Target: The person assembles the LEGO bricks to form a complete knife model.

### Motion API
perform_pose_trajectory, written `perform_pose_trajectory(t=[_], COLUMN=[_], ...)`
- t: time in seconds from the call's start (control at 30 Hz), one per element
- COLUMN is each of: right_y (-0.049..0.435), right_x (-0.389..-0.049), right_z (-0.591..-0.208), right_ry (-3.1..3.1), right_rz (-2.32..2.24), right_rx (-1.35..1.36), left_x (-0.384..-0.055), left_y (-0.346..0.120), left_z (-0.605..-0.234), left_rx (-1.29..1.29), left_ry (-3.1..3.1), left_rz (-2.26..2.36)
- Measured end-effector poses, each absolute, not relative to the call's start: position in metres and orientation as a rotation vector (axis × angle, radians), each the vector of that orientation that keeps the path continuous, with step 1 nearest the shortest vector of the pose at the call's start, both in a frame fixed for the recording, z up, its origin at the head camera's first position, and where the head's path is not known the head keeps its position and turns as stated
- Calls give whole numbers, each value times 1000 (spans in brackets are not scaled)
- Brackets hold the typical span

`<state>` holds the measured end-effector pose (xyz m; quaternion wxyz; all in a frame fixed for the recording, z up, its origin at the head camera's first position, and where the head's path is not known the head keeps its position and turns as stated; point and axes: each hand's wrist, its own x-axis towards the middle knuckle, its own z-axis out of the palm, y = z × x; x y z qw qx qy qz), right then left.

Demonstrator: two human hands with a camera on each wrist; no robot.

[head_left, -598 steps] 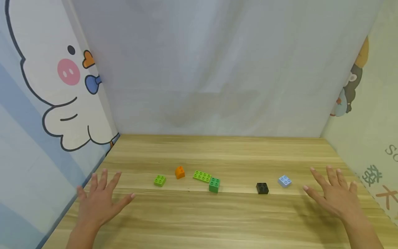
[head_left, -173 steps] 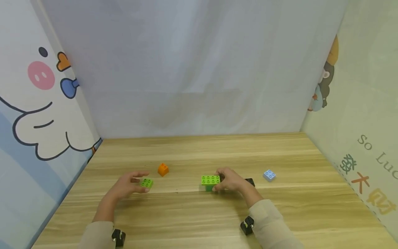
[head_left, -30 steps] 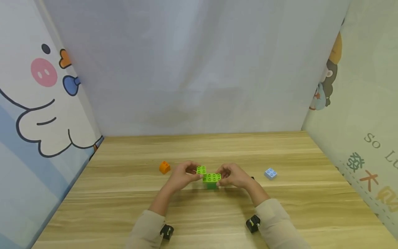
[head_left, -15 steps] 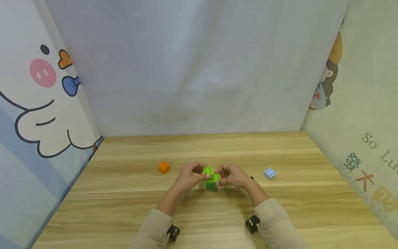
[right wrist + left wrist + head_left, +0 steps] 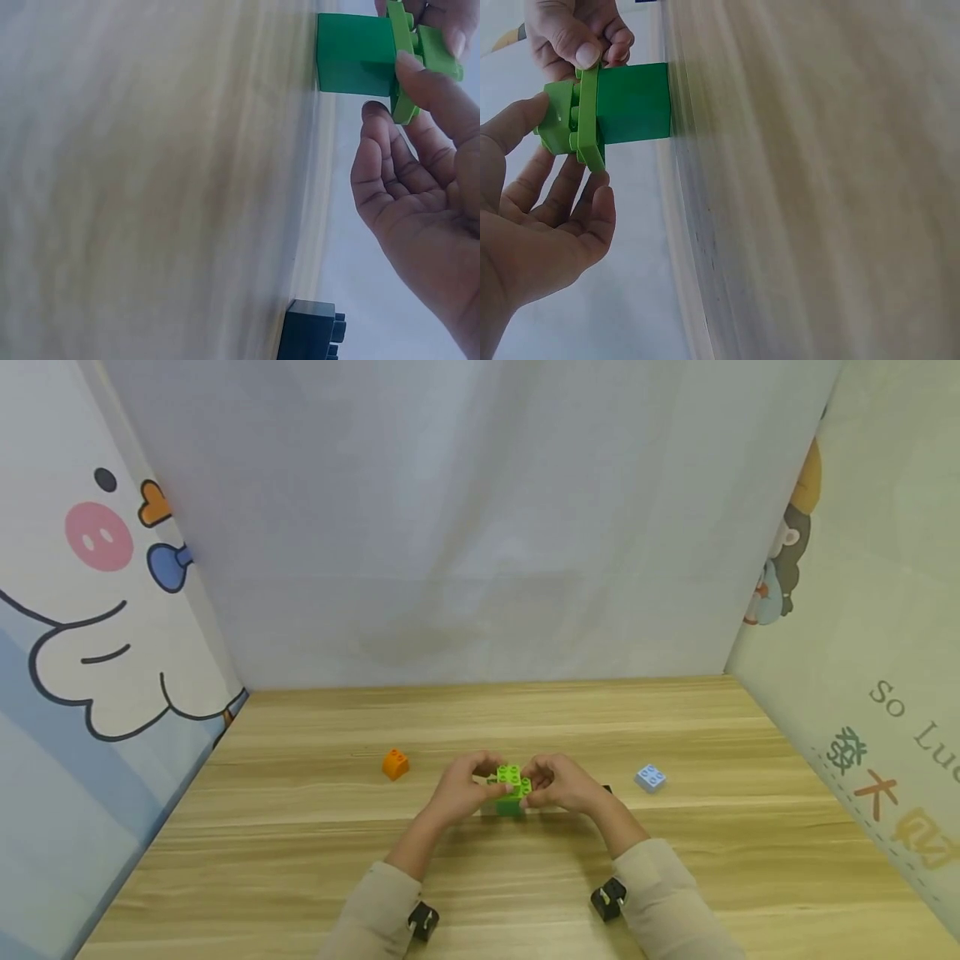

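Observation:
A dark green brick (image 5: 509, 808) stands on the table, carrying a long lime brick (image 5: 589, 124) flat on top. Above the long brick is a small lime brick (image 5: 509, 773), four-sided and studded. Between the two lime bricks, studs still show in the left wrist view. My left hand (image 5: 461, 791) pinches the small lime brick between thumb and fingers. From the other side, my right hand (image 5: 567, 785) grips the right end of the long lime brick, its thumb (image 5: 411, 67) on the near edge. Fingers partly hide the far sides of the bricks.
An orange brick (image 5: 395, 765) with a sloped side lies to the left on the wooden table (image 5: 315, 843). A light blue brick (image 5: 650, 777) lies to the right. The black brick (image 5: 307, 330) sits beside my right hand, mostly hidden in the head view.
My left hand has brought the small lime brick rightward, from beyond the long brick's left end to above its middle. My right hand has kept its hold on the long lime brick.

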<state>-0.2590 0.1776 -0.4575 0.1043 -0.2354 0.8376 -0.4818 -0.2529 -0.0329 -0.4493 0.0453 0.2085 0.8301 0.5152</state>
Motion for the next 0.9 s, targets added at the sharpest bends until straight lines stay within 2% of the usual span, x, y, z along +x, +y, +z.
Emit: perform_pose_trajectory(t=[0.4, 0.9], right_y=[171, 171], right_x=[-237, -237], right_z=[-425, -425], right_ry=[2456, 2447], right_rz=[-1430, -1450], right_rx=[-705, -668], left_x=[-252, -250], left_y=[-30, -32], left_z=[-448, -437], left_rx=[624, 657], left_ry=[2525, 2515], left_rz=[1534, 1462])
